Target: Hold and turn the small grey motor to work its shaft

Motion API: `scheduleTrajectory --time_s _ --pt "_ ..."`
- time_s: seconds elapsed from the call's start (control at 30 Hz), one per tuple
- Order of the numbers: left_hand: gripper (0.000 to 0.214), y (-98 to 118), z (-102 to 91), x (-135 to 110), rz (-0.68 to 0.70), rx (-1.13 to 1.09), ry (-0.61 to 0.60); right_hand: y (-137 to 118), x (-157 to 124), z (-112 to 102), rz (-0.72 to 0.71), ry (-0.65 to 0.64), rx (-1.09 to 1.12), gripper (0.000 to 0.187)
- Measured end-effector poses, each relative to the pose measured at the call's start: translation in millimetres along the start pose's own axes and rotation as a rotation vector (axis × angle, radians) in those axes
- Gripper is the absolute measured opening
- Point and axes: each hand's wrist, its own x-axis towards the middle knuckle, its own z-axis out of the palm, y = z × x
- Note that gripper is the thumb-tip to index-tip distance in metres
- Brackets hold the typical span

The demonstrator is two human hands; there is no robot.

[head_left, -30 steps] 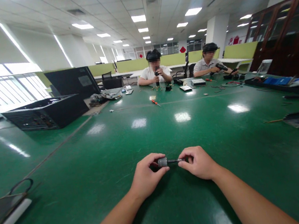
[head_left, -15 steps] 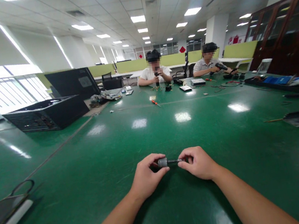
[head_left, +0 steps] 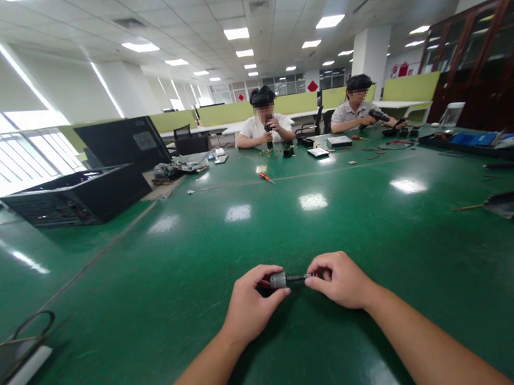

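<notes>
Green table (head_left: 263,230) below; forearms (head_left: 192,376) angle inward. L hand (head_left: 249,303) & R hand (head_left: 345,279) grasp a metal-looking part (head_left: 290,279), held approx. level btwn them. Prob. rigid, lightish, bit slick. Best hold: fat grey cyl. (head_left: 278,280), in L; thin shaft (head_left: 299,277), tip pinched in R, likely slips easier.

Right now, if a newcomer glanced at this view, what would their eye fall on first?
Probably the left hand and right hand, low in the middle, holding a small grey-and-black part between them over the green table. Next might come the bulky black case on the left. The orange-handled screwdriver also stands out, lying farther back near the middle.
</notes>
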Motion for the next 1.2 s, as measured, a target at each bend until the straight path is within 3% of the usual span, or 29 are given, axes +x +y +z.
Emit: scheduleTrajectory --time_s 0.53,0.63,0.73,0.8,0.93,1.07,1.2 --pt "0.030 -1 0.1 0 -0.046 0.007 -0.015 5 0 -2 0.015 0.014 0.050 0.011" --pt "0.028 -2 -2.2 1 -0.055 0.012 -0.006 10 2 -6 0.047 0.043 0.258 0.016" --pt "0.029 -6 -4.2 3 -0.095 0.025 0.054 20 6 -13 0.103 0.163 0.603 0.030" --pt "0.034 -10 -3.7 6 -0.155 -0.080 0.097 28 8 -16 0.179 0.251 0.734 0.038" --pt "0.051 -10 -5.4 12 -0.318 -0.541 0.253 33 13 -13 0.327 0.228 0.780 0.047" --pt "0.058 3 -37.3 1 -0.457 -0.740 0.270 26 15 -2 0.309 0.068 0.763 0.055" --pt "0.060 7 -106.5 -47 -0.511 -0.371 0.367 21 13 8 0.276 -0.053 0.595 0.054"
